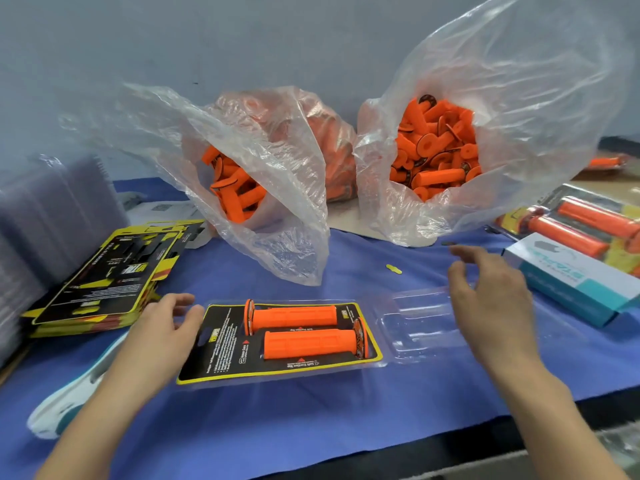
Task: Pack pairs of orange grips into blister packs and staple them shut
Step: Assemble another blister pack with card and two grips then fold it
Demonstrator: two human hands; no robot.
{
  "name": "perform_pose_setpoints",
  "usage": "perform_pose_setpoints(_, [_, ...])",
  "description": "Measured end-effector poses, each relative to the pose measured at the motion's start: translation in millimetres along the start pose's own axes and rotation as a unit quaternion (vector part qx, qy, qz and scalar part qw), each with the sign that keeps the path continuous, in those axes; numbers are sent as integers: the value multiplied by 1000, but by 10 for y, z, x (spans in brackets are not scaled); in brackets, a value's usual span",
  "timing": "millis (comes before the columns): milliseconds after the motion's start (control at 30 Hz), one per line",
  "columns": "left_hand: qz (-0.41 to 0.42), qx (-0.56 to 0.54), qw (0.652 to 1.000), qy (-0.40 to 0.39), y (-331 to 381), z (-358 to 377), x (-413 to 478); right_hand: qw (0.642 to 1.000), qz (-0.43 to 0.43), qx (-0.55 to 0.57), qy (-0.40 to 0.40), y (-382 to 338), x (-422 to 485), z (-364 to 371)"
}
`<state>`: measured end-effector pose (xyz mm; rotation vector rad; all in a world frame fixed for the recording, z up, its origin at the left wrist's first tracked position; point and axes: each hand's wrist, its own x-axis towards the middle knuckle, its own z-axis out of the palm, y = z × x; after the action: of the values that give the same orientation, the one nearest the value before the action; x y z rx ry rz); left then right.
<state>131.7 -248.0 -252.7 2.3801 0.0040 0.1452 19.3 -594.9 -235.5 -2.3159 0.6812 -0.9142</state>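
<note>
An open blister pack (221, 344) with a black-and-yellow card lies on the blue cloth in front of me. Two orange grips (294, 315) (311, 344) lie side by side in its tray. Its clear lid half (419, 323) is folded out flat to the right. My left hand (166, 327) rests at the pack's left edge, fingers touching the plastic. My right hand (491, 299) hovers over the lid's right side with fingers spread and holds nothing. Behind stand two clear bags of loose orange grips (239, 188) (436, 150).
A stack of printed cards (110, 271) lies at the left, with stacked clear blister shells (41, 230) behind it. A white-and-teal stapler (69, 400) lies by my left forearm. At the right are a teal-and-white box (568, 275) and a packed blister (585, 226).
</note>
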Motion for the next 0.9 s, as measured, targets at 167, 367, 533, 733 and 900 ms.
perform_pose_setpoints(167, [-67,11,996,-66,-24,25,-102,976,147,-136,-80,464,96,-312])
perform_pose_setpoints(367, [-102,-81,985,-116,-103,17,-127,965,194,-125,-128,720,193,-374])
perform_pose_setpoints(533, [-142,-115,972,-144,-145,9,-94,974,197,-42,-104,819,334,-386])
perform_pose_setpoints(733, [-145,-111,973,-138,-81,-2,-74,955,216,205,9,812,469,-434])
perform_pose_setpoints(900, [-117,-70,982,-133,-36,25,-95,828,265,471,148,519,382,-338])
